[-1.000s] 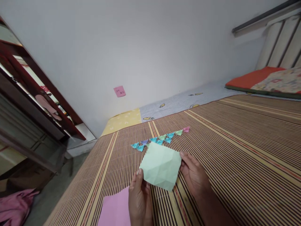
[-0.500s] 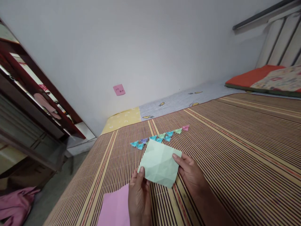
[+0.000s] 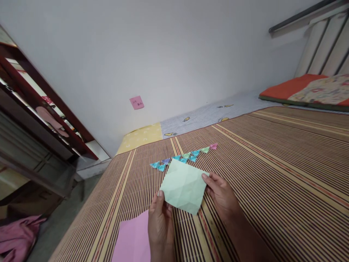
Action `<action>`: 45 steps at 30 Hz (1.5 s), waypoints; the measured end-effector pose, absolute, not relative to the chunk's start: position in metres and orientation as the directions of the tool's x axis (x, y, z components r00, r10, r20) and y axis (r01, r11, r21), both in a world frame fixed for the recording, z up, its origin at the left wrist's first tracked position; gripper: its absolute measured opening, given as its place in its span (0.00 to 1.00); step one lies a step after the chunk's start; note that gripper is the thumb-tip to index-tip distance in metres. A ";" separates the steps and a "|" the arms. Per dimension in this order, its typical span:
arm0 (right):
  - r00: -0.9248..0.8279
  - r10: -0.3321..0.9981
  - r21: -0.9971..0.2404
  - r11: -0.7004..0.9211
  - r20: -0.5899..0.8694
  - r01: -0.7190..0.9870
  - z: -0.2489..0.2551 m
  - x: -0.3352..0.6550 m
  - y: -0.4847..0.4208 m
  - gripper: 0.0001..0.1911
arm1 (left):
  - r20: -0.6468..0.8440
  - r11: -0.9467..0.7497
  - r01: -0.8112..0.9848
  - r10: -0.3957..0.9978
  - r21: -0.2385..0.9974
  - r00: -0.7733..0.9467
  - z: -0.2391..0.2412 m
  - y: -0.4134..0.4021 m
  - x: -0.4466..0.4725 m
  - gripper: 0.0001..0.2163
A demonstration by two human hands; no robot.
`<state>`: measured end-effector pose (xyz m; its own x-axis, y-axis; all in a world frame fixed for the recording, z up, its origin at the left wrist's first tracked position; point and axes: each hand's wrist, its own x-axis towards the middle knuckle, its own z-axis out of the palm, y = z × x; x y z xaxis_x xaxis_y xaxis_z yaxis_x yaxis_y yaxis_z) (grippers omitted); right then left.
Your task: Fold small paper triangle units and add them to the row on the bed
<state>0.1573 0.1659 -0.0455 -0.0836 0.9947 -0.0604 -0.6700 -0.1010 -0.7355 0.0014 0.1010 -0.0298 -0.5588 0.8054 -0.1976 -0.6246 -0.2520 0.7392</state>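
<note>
A creased, pale green sheet of paper [image 3: 184, 187] is held up above the striped mat, between both hands. My left hand [image 3: 160, 225] pinches its left corner, thumb on top. My right hand [image 3: 222, 194] grips the right corner the same way, the thumb lying on the paper and the fingers behind it. Beyond the sheet lies a row of small folded paper pieces [image 3: 194, 155] in blue, green, purple and pink; the sheet hides part of it. A pink sheet of paper [image 3: 132, 238] lies on the mat left of my left hand, which covers its right edge.
The striped mat [image 3: 267, 163] covers the bed, with patterned cloth [image 3: 201, 114] along the wall. A pink note [image 3: 136, 102] sticks to the wall. An orange and floral cushion [image 3: 305, 89] lies at the far right. Pink cloth [image 3: 19, 233] is at the lower left, beside a doorway.
Both hands still hold the green sheet. My right thumb has shifted slightly toward the corner's edge, and my left thumb sits nearer the left corner. The view has shifted a little.
</note>
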 end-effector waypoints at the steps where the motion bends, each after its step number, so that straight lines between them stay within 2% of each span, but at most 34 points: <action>1: -0.082 0.995 -0.738 -0.097 -0.056 -0.668 -0.045 0.158 0.166 0.17 | -0.194 -0.253 -0.624 0.807 0.739 -0.557 -0.031 0.101 0.001 0.05; 11: -0.101 0.994 -0.755 -0.093 -0.036 -0.649 -0.048 0.159 0.168 0.18 | -0.173 -0.232 -0.613 0.831 0.756 -0.529 -0.029 0.099 0.004 0.05; 16: -0.088 0.996 -0.752 -0.083 -0.033 -0.654 -0.053 0.156 0.169 0.20 | -0.156 -0.193 -0.665 0.890 0.722 -0.428 -0.023 0.098 0.011 0.13; 20: -0.058 0.998 -0.749 -0.063 -0.032 -0.659 -0.055 0.156 0.171 0.20 | -0.180 -0.193 -0.709 0.892 0.678 -0.415 -0.021 0.100 0.017 0.21; 27: -0.052 0.999 -0.766 -0.041 -0.009 -0.642 -0.055 0.152 0.168 0.20 | -0.192 -0.175 -0.771 0.913 0.613 -0.360 -0.024 0.102 0.028 0.22; 36: -0.002 1.000 -0.848 0.023 0.029 -0.529 -0.051 0.154 0.171 0.18 | -0.171 -0.238 -0.569 0.803 0.787 -0.571 -0.026 0.101 0.019 0.14; 40: 0.023 0.998 -0.882 0.055 0.050 -0.468 -0.050 0.157 0.171 0.18 | -0.179 -0.210 -0.473 0.736 0.856 -0.652 -0.026 0.099 0.009 0.13; 45: 0.013 0.999 -0.914 0.051 0.051 -0.402 -0.048 0.168 0.174 0.21 | -0.189 -0.078 -0.396 0.783 0.915 -0.592 -0.027 0.093 -0.006 0.17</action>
<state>0.1676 0.1739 -0.0480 0.0125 0.9986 0.0507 -0.4016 0.0515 -0.9143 -0.0056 0.0926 -0.0272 -0.5924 0.7831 -0.1893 -0.3956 -0.0780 0.9151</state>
